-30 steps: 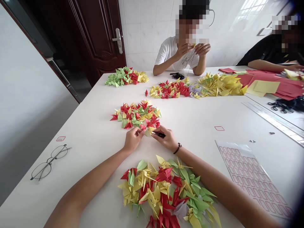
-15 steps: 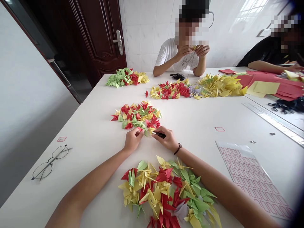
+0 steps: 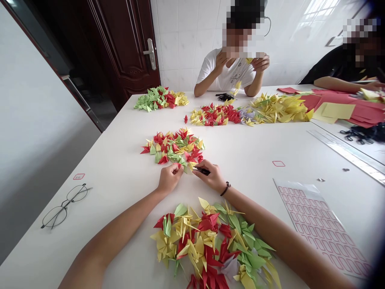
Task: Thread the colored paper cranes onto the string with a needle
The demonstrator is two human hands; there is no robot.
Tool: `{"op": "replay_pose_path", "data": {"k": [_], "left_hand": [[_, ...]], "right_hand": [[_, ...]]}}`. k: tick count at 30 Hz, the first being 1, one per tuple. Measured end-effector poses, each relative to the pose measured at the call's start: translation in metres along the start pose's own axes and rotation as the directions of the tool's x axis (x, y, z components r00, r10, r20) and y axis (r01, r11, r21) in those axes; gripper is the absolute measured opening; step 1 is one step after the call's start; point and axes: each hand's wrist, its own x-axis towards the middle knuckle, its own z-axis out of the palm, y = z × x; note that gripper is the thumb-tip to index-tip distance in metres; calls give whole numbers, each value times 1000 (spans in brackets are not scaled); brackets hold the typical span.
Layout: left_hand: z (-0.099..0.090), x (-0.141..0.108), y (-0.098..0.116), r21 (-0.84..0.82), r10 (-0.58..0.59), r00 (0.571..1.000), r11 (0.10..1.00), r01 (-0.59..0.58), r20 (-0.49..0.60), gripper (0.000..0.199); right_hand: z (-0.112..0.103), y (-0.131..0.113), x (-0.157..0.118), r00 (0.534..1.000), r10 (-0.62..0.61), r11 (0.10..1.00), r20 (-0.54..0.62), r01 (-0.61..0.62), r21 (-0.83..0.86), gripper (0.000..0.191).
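My left hand (image 3: 170,178) is closed in a pinch at the near edge of a small pile of folded paper cranes (image 3: 174,146); a bit of red paper shows at its fingertips. Just right of it, my right hand (image 3: 211,176) is closed around a small black tool (image 3: 202,171), whose tip points toward a yellow crane (image 3: 191,165). A dark bracelet circles my right wrist. Between my forearms lies a larger heap of red, yellow, green and purple cranes (image 3: 210,245).
Glasses (image 3: 64,206) lie at the left, a sticker sheet (image 3: 321,224) at the right. Across the white table (image 3: 120,160) sit a person in a white shirt (image 3: 225,74), more crane piles (image 3: 279,108) and red paper (image 3: 361,110). Another person's arm (image 3: 339,83) rests far right.
The person opposite has moved their hands apart, and a yellow piece now hangs below them. My left hand has shifted very slightly; my right hand looks unmoved.
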Motion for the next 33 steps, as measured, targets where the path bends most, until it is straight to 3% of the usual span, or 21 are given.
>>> {"op": "replay_pose_path", "data": {"k": [12,16,20,26,30,33], "left_hand": [[-1,-1,0,-5,25,1000,1000,-25,-11,38],[0,-3,1,21,119,990,992,-121,73,26],[-1,-9,3,84,245,940,959,-271,237,14],[-7,-27,10,56,248,900,957,-286,358,20],[-5,-34,18,-58,312,792,941,-332,525,31],[-2,-35,20,-88,373,726,913,-399,578,30]], "right_hand": [[0,3,2,998,37,999,51,-36,-16,19],[0,1,2,997,48,998,56,-46,-31,20],[-1,-3,2,997,58,998,49,-56,-27,21],[-1,-2,2,996,71,997,55,-71,-9,20],[-1,-2,1,996,65,998,55,-64,-11,19],[-1,-2,2,997,52,999,55,-52,1,19]]}}
